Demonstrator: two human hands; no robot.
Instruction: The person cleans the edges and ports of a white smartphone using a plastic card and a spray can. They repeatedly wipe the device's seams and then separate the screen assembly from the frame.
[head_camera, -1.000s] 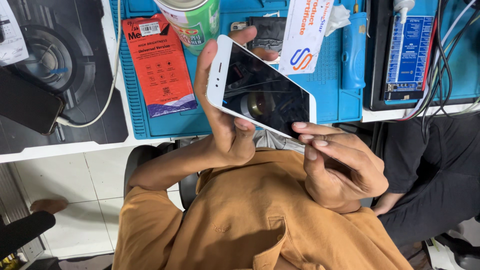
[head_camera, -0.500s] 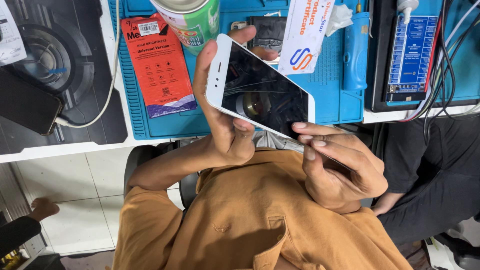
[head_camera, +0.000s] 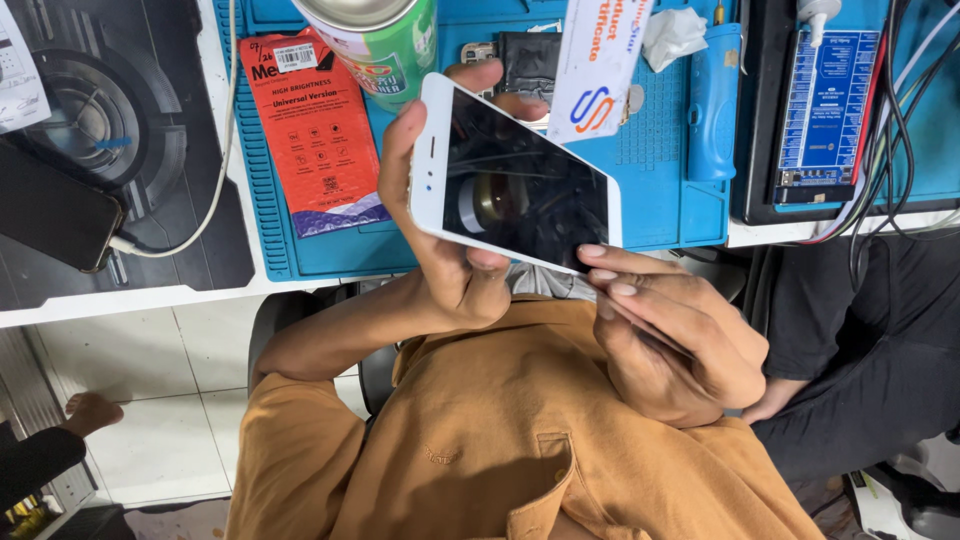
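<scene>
My left hand (head_camera: 450, 270) grips a white phone (head_camera: 520, 190) with a dark, reflective screen, thumb on its top edge and fingers behind it. It is held tilted above my orange shirt (head_camera: 500, 450), in front of the desk edge. My right hand (head_camera: 680, 340) is curled at the phone's lower right corner, with three fingertips pressed on that edge. The thumb is hidden, so I cannot tell whether a small tool sits between the fingers.
A blue work mat (head_camera: 660, 140) carries a red packet (head_camera: 315, 130), a green can (head_camera: 385, 35), a blue handheld tool (head_camera: 712, 100), a white card (head_camera: 595, 70) and a small dark part (head_camera: 525, 60). A black phone on a cable (head_camera: 50, 210) lies left. A person in black (head_camera: 860, 350) sits right.
</scene>
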